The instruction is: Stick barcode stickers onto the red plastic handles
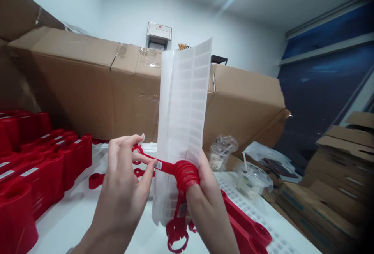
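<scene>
Running along the far edge of the white surface (pixel 67 223), big cardboard boxes (pixel 73 86) sit sealed with clear tape against a white wall (pixel 122 4), and a small wall-mounted box (pixel 158 36) shows above them. Off to the right, a window with a dark blue blind (pixel 324 90) rises behind a pile of flattened cardboard (pixel 330 184). Two clear plastic cups stand near the right side of the surface: one in a plastic bag (pixel 220 154), the other holding a straw (pixel 251 180) and something pale. Red plastic holders (pixel 37 164) crowd the left side in tight rows, most with a white label on top.

Above the middle of the surface, a tall sheet of white labels (pixel 184 106) is held upright with a red plastic strip (pixel 165 165) across it. The left hand (pixel 122 191) is closed, pinching the strip beside a small barcode label. The right hand (pixel 210 211) grips the sheet's edge and the strip's ribbed red end (pixel 186 174). More red holders (pixel 248 223) lie just beyond the right hand.
</scene>
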The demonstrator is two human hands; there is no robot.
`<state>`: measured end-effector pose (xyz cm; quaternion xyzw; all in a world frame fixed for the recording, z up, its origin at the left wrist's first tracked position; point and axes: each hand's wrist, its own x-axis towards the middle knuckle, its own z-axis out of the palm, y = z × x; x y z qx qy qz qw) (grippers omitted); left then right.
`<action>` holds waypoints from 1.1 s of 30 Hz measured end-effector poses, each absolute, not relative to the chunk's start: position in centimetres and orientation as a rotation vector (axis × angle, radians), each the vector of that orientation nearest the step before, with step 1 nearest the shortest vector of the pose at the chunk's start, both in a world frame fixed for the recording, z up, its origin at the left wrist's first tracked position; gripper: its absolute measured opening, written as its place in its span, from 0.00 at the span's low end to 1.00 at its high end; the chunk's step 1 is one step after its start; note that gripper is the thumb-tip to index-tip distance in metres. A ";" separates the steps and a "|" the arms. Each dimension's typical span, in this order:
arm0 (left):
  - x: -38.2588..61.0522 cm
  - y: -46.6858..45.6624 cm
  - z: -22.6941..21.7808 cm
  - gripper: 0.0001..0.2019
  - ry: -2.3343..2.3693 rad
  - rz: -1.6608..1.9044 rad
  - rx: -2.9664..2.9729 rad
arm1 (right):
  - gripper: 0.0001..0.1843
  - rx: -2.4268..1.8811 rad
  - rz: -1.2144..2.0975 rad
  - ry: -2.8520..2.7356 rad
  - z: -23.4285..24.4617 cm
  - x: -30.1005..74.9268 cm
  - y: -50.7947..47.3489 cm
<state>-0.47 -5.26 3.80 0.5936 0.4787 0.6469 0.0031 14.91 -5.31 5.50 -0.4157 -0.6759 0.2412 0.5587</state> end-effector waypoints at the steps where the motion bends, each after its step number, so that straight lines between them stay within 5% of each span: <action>1: -0.3 -5.1 3.7 0.21 1.525 2.048 1.859 | 0.16 -0.974 0.572 -1.589 5.5 14.8 -5.3; 11: 1.1 -6.1 3.1 0.24 1.249 2.181 1.768 | 0.15 -1.025 0.587 -1.487 6.0 15.1 -3.9; 20: 0.3 -9.8 6.0 0.20 0.792 1.684 1.477 | 0.16 -0.891 0.533 -1.561 6.4 17.0 -2.8; 26: -2.9 -9.7 6.0 0.17 0.566 1.499 1.392 | 0.17 -0.913 0.786 -1.510 6.6 18.0 -2.8; 33: -6.3 -8.8 5.5 0.22 0.436 1.327 1.469 | 0.21 -0.981 0.827 -1.375 6.9 18.8 -2.3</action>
